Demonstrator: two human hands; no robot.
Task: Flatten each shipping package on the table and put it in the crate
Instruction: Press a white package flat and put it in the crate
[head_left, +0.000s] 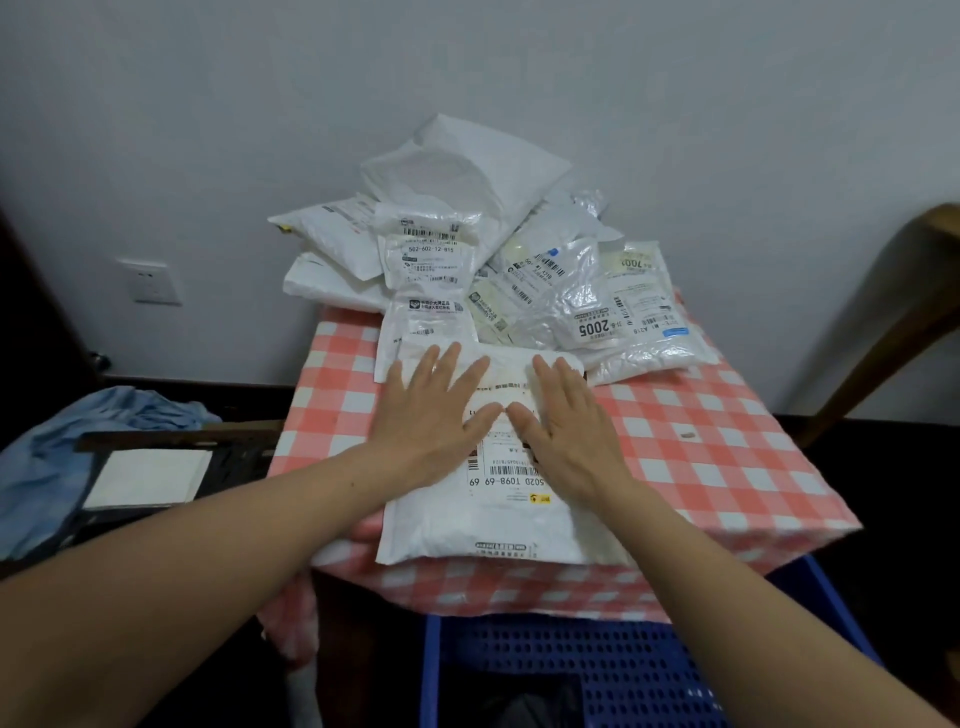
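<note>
- A white shipping package (483, 525) is laid flat on the surface (717, 457), close to its near edge, with the printed label turned upward.
- The surface is covered by a red-and-white checked cloth (675, 415).
- The left hand (431, 410) is pressed palm-down on the left part of the package. Its fingers (447, 364) are held straight and spread, and nothing is grasped.
- The right hand (566, 421) is pressed palm-down just beside it on the right part. Its fingers (545, 374) are likewise straight and released, pointing away from the body.
- The two thumbs are brought close together over the label.
- A pile of packages (467, 234), white and crinkled, is heaped at the far side of the surface against the wall (208, 130). The nearest of them lie just behind the fingertips.
- A blue crate (597, 660) with a perforated wall is seen below the near edge of the surface. Something dark lies inside it, perhaps a bag, though it cannot be made out.
- A white socket (150, 280) is set in the wall at the left, and blue fabric (52, 457) is bunched low at the left edge.
</note>
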